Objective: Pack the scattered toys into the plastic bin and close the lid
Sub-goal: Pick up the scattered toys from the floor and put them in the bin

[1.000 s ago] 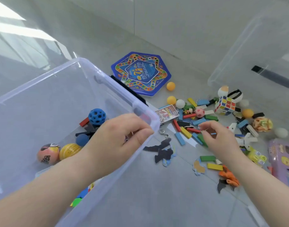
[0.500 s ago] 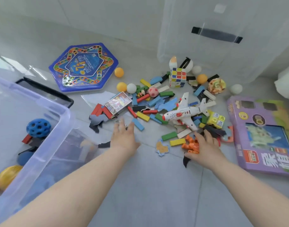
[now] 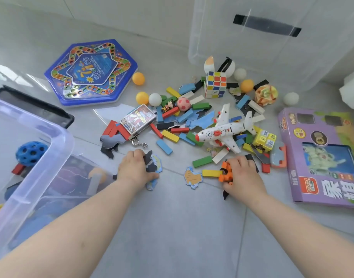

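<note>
**Though Lidless, Part Filled**

Though lidless, holds a blue holed ball (image 3: 30, 151) and a red block (image 3: 17, 169): plastic bin (image 3: 61, 141), near left. Far right, second clear container (image 3: 272, 57). Left hand (image 3: 135, 170) fingers clamped on dark puzzle pieces (image 3: 154, 165) just beside bin; right hand (image 3: 242, 175) curled round orange toy (image 3: 224, 173). Beyond, on grey tiled floor (image 3: 172, 227), scattered toys (image 3: 192, 117): plane (image 3: 222, 131), cube (image 3: 215, 85), hexagonal board (image 3: 92, 73).

On the blue hexagonal game board (image 3: 91, 72), a large yellow "7" in the centre panel, upside down to the camera; small white print around it, too blurred to read; on the purple box (image 3: 320, 125), big white Chinese characters along the near edge, inverted and partly cut off by the frame, not surely legible; next to them a red brand label (image 3: 308, 187) with white lettering, too small to make out; on the card pack (image 3: 138, 121), crowded print, illegible.
</note>
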Demonstrator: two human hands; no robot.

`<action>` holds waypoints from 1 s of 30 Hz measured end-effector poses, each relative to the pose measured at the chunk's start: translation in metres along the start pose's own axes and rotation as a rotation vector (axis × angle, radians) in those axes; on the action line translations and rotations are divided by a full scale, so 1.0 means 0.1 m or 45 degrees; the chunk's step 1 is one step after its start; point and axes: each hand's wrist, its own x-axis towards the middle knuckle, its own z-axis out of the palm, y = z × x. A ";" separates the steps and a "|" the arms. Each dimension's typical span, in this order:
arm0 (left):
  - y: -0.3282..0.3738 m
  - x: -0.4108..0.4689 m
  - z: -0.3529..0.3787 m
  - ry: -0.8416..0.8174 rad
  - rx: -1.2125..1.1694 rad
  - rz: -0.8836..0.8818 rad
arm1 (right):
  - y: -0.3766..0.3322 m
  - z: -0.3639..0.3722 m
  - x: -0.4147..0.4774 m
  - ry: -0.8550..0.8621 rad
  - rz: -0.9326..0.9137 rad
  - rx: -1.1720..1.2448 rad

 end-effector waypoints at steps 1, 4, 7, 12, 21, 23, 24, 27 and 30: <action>0.00 0.01 -0.01 -0.028 -0.048 -0.044 | 0.00 0.01 -0.01 0.010 0.002 0.021; 0.02 0.03 -0.04 -0.107 -0.161 -0.108 | 0.02 0.02 -0.05 0.028 -0.009 0.086; 0.06 0.01 -0.04 -0.189 -0.086 -0.042 | 0.05 0.02 -0.07 0.094 0.006 0.216; 0.04 -0.04 -0.03 -0.139 -0.086 0.014 | 0.12 -0.08 -0.06 0.097 0.203 0.377; 0.17 -0.07 -0.15 -0.258 -0.340 0.213 | 0.01 -0.12 -0.15 -0.120 0.027 0.114; 0.18 -0.11 -0.10 -0.292 -0.095 0.236 | -0.04 -0.08 -0.15 -0.143 -0.045 -0.002; 0.17 -0.13 -0.06 -0.312 0.025 0.260 | -0.05 -0.05 -0.14 -0.153 -0.077 -0.044; 0.11 -0.19 0.05 -0.256 0.341 0.459 | -0.04 0.01 -0.11 -0.184 -0.082 -0.051; 0.06 -0.22 0.11 -0.184 0.343 0.513 | -0.05 0.01 -0.07 -0.218 -0.023 0.078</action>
